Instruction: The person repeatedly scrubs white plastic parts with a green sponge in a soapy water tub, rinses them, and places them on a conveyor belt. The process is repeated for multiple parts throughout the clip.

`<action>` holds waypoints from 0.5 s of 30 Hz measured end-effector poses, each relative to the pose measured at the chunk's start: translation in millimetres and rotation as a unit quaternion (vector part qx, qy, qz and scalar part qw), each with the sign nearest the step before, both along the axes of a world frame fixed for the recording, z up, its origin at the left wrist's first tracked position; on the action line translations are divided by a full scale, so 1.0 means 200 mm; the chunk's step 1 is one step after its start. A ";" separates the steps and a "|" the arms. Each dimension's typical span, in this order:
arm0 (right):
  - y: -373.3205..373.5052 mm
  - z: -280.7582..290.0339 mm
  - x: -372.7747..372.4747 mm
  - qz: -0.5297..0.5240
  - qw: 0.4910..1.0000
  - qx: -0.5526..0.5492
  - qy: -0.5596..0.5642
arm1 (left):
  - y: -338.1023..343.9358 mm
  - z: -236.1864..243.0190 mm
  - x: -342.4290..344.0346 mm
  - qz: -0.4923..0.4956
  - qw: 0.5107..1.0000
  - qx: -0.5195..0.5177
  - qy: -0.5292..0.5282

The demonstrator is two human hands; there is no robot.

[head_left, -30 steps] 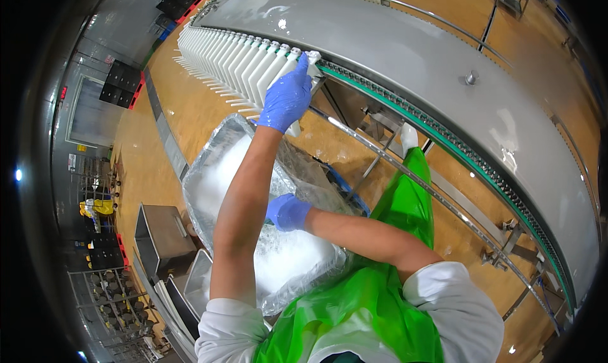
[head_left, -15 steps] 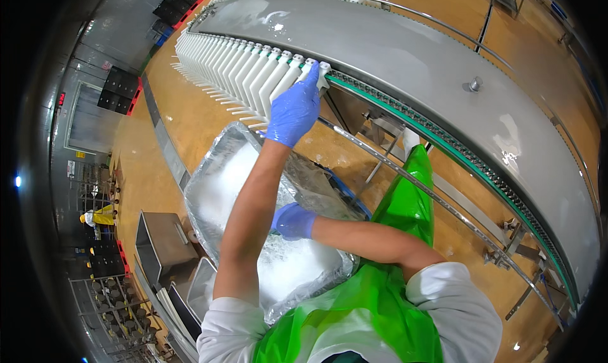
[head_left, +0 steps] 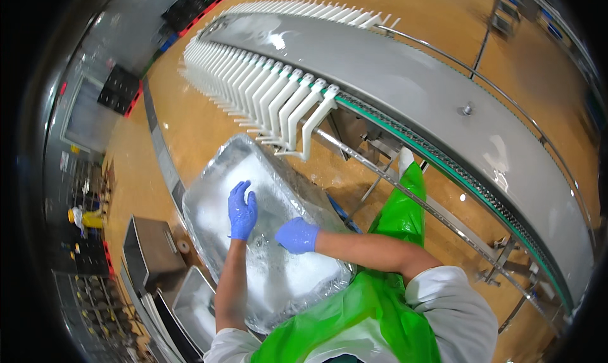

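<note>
Blue-gloved left hand (head_left: 242,212): above the white fill of a tub, fingers extended, thumb set apart. Right hand (head_left: 297,236), gloved alike, sits lower and just beside it, fingers curled in; cannot tell whether anything is gripped. Tub lined with clear plastic sheeting (head_left: 292,195), standing before the wearer; white fill (head_left: 285,287) loose and snow-like, foam or crushed ice unclear. Beyond the tub, a curved steel conveyor (head_left: 405,68) with a green guide strip (head_left: 386,126) along its near edge; bent white hanger arms (head_left: 310,119) in a close row, both hands well apart from them. Green apron (head_left: 345,322) on the wearer. Left of the tub, a steel bin (head_left: 152,252). Far left, a person in yellow and white (head_left: 93,219).
</note>
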State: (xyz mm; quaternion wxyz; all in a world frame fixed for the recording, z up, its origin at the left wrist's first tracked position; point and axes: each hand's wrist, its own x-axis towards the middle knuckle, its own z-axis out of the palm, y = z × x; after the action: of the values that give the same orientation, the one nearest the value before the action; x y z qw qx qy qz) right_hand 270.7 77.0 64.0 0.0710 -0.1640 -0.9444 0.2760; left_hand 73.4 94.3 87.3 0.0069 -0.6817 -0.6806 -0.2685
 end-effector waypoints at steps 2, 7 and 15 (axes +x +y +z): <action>-0.03 -0.07 0.01 -0.003 0.999 0.022 0.035 | -0.14 -0.19 -0.19 0.032 0.995 -0.078 0.054; -0.04 -0.06 0.06 -0.055 0.995 0.060 0.054 | -0.26 -0.52 -0.32 0.113 0.911 -0.394 -0.041; 0.02 -0.07 -0.02 -0.015 0.993 0.110 -0.030 | -0.56 -1.18 -0.34 0.019 0.947 -0.319 0.024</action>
State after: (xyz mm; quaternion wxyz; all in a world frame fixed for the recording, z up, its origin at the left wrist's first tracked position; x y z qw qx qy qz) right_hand 266.1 81.7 49.8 0.0645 -0.1775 -0.9682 0.1641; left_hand 5.7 -17.4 -148.0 -0.1892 -0.6414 -0.7432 -0.0208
